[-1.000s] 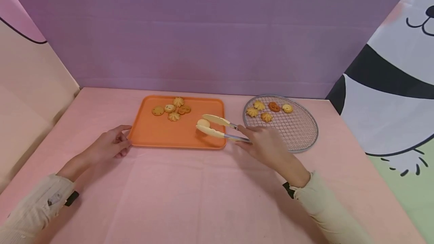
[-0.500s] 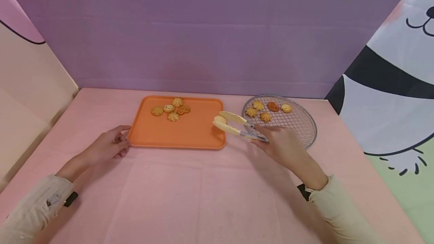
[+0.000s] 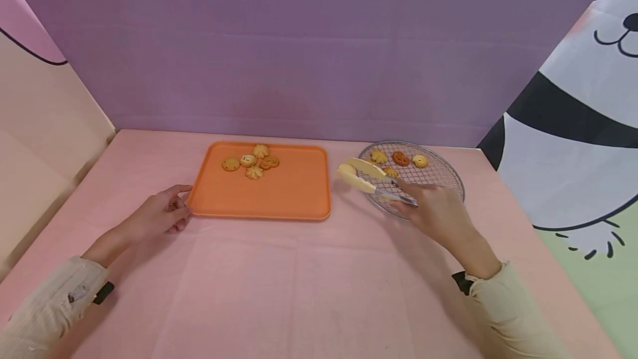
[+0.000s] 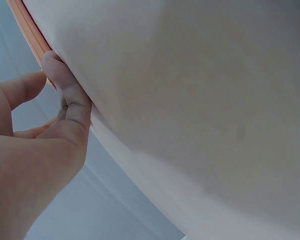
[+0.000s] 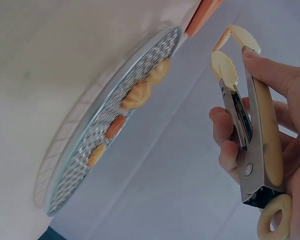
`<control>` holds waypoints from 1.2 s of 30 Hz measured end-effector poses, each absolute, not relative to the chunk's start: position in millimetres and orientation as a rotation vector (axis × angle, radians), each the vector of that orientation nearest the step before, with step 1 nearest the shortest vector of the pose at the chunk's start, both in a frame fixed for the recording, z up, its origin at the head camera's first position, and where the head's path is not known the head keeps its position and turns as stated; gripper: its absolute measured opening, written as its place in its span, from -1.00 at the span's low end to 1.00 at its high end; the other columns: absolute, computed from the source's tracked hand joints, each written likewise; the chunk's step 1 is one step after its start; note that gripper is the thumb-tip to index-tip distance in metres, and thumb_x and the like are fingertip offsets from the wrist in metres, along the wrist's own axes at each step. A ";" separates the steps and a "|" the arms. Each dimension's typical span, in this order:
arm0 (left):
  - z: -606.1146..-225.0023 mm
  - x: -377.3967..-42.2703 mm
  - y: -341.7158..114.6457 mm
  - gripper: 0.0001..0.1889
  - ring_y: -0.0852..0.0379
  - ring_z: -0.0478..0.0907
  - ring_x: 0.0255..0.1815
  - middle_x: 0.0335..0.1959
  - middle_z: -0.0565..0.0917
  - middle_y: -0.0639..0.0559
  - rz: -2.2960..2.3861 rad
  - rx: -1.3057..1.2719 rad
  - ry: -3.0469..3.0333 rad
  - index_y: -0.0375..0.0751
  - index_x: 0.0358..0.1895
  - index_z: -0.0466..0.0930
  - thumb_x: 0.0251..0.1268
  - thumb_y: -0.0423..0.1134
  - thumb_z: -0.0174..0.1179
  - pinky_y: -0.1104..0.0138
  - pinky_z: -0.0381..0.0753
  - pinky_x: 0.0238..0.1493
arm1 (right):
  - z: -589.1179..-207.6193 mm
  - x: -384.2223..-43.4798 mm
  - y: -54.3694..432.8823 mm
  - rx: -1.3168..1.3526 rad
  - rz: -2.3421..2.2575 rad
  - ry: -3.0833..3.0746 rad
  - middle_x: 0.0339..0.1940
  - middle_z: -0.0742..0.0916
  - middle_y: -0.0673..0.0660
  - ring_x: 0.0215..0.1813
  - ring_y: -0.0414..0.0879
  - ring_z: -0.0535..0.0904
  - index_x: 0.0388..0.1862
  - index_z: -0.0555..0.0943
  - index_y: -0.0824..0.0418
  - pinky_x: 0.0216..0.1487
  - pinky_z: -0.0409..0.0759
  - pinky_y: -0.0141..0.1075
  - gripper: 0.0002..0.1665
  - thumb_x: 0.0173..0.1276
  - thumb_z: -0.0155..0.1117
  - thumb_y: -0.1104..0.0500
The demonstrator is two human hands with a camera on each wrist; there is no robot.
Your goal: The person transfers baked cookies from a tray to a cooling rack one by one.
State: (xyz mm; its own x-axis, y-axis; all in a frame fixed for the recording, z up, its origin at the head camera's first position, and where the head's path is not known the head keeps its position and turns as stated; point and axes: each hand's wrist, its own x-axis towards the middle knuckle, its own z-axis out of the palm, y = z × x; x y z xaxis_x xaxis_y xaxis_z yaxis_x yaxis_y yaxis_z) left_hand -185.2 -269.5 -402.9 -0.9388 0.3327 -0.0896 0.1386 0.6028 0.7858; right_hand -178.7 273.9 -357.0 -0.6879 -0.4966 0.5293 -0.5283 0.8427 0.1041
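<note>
In the head view my right hand (image 3: 438,215) grips metal tongs (image 3: 394,195) with cream tips, between the orange tray (image 3: 294,198) and the round wire rack (image 3: 438,181). A pale round cookie (image 3: 347,169) is pinched between the tips, and the right wrist view shows this cookie (image 5: 222,39) edge-on. My left hand (image 3: 159,212) holds the tray's near left corner, its fingers and thumb at the rim. Several cookies (image 3: 254,173) lie grouped toward the back left of the tray. On the rack are more cookies (image 3: 420,161) and a brown pretzel-shaped one (image 3: 401,158); the tongs partly cover others.
Tray and rack lie side by side on a pink tablecloth (image 3: 259,287), with a narrow strip of cloth between them. A purple backdrop (image 3: 319,71) rises right behind the table. Panda-printed fabric (image 3: 578,165) hangs at the right.
My right hand has carried the tongs and round cookie rightward, from over the tray's right part, past its edge to the rack's left rim. My left hand has stayed at the tray's corner.
</note>
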 end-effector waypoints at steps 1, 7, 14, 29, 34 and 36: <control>-402.8 -185.2 -269.4 -0.42 0.10 0.55 -0.42 -0.32 0.58 -0.13 1.245 0.390 2.605 -0.48 0.44 0.13 0.45 -0.42 0.10 0.34 0.67 -0.42 | -357.4 -179.0 276.1 0.737 0.077 -2.473 -0.68 0.67 0.12 -0.73 -0.05 0.46 -0.06 0.76 0.19 -0.76 0.24 -0.24 -0.53 0.07 0.58 -0.01; -402.0 -184.9 -268.5 -0.42 0.09 0.55 -0.42 -0.32 0.58 -0.13 1.234 0.382 2.610 -0.48 0.44 0.13 0.45 -0.42 0.10 0.34 0.67 -0.42 | -356.9 -181.6 292.8 0.647 0.066 -2.528 -0.82 0.53 0.08 -0.76 -0.07 0.40 -0.03 0.75 0.20 -0.76 0.31 -0.20 -0.47 0.05 0.58 -0.03; -400.6 -183.3 -267.2 -0.41 0.08 0.55 -0.41 -0.32 0.58 -0.13 1.226 0.367 2.611 -0.49 0.45 0.11 0.45 -0.42 0.10 0.35 0.66 -0.41 | -354.4 -185.1 310.3 0.587 0.082 -2.528 -0.85 0.48 0.06 -0.78 -0.12 0.24 -0.02 0.75 0.25 -0.78 0.21 -0.23 -0.46 0.05 0.58 -0.01; -399.3 -182.4 -263.6 -0.41 0.12 0.53 -0.43 -0.31 0.57 -0.15 1.245 0.370 2.610 -0.53 0.44 0.11 0.45 -0.43 0.10 0.38 0.63 -0.45 | -353.7 -191.4 345.7 0.480 0.092 -2.574 -0.83 0.48 0.01 -0.70 -0.10 0.27 -0.07 0.75 0.29 -0.70 0.20 -0.23 -0.49 0.06 0.59 0.00; -399.6 -182.6 -264.6 -0.41 0.12 0.53 -0.43 -0.30 0.57 -0.15 1.254 0.378 2.608 -0.53 0.44 0.10 0.45 -0.43 0.11 0.38 0.63 -0.45 | -352.8 -192.1 356.3 0.412 0.114 -2.637 -0.83 0.43 -0.04 -0.68 -0.12 0.24 -0.06 0.75 0.31 -0.66 0.18 -0.24 -0.47 0.11 0.56 -0.03; -399.9 -182.8 -264.5 -0.41 0.12 0.53 -0.43 -0.30 0.57 -0.15 1.251 0.375 2.610 -0.52 0.44 0.11 0.45 -0.43 0.11 0.38 0.64 -0.45 | -353.6 -192.0 359.8 0.392 0.115 -2.670 -0.82 0.45 -0.03 -0.67 -0.10 0.25 -0.05 0.74 0.32 -0.67 0.18 -0.25 -0.46 0.13 0.55 -0.05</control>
